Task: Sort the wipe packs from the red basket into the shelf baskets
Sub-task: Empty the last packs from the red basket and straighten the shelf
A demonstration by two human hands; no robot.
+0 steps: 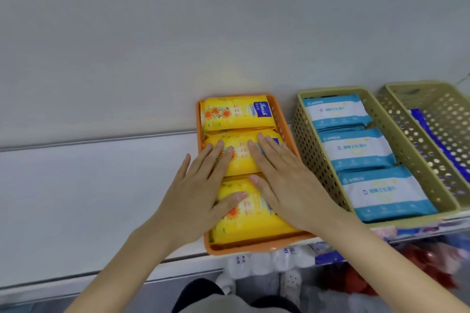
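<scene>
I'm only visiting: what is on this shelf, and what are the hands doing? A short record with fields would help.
orange basket: on the white shelf, holding three yellow packs in a row
left hand: flat, fingers straight, resting on the yellow packs
right hand: flat, on the same packs
middle basket: olive, three blue-and-white packs
right basket: olive, dark blue pack inside

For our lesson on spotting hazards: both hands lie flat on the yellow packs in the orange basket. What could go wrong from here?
1. The orange basket sits at the front edge of the shelf. A push from the left hand and right hand on the near yellow pack might tip it or slide it off.
2. The right hand lies close to the green basket; a sideways move could nudge it.
</scene>
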